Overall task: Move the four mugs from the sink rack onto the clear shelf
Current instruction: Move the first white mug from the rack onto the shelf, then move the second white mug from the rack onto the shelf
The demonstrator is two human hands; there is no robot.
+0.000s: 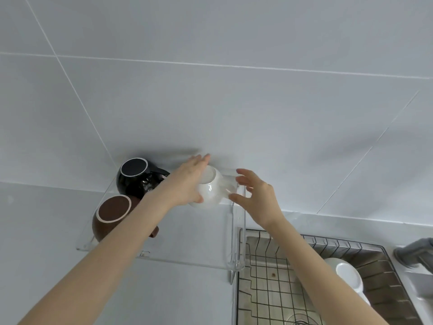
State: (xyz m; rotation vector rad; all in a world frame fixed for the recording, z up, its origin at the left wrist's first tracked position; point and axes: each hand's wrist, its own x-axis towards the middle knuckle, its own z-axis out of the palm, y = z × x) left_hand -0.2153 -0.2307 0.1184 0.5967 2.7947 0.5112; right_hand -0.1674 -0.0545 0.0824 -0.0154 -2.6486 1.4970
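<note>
Nearest us, one white mug (346, 275) waits in the sink rack (276, 296). Farther on, our left hand (187, 181) cups the third mug (212, 188), white and upside down, on the clear shelf (199, 238); our right hand (255, 198) hovers spread beside it. Brown mug (110, 216) and black mug (133, 177) sit at the left. Next we should probably let go and fetch the last.

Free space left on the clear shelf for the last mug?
Clear shelf: bare patch at front-right, between brown mug and the right end wall, in front of white mug. Left side is crowded: black mug behind brown. Back-right is taken by the white mug with left hand on it.
</note>
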